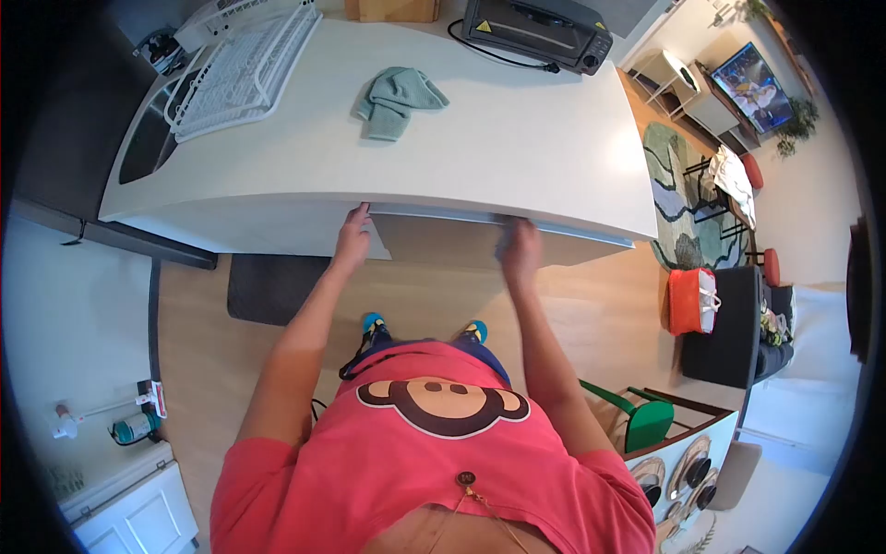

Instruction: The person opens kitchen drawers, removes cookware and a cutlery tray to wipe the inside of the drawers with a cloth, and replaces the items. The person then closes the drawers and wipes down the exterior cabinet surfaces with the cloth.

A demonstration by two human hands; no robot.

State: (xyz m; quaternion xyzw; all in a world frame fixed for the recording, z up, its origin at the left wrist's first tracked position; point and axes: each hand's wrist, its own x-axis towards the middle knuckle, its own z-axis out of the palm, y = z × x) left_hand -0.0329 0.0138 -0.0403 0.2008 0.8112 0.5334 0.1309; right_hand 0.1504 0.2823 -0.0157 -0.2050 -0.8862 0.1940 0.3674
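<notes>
My left hand [353, 236] is at the front edge of the white counter [517, 138], its fingers bent at the top of a drawer front [434, 240]. The drawer stands slightly out below the countertop. My right hand [521, 247] is at the same drawer's top edge farther right, blurred, with something dark and greyish beside its fingers that I cannot make out. A crumpled green cloth [399, 100] lies on the counter beyond both hands.
A white dish rack [242, 78] stands by the sink [148, 148] at the left. A black toaster oven [535, 32] with its cord is at the back. Behind the right arm are a green chair [649, 423] and a set table. A dark mat [272, 288] lies on the floor.
</notes>
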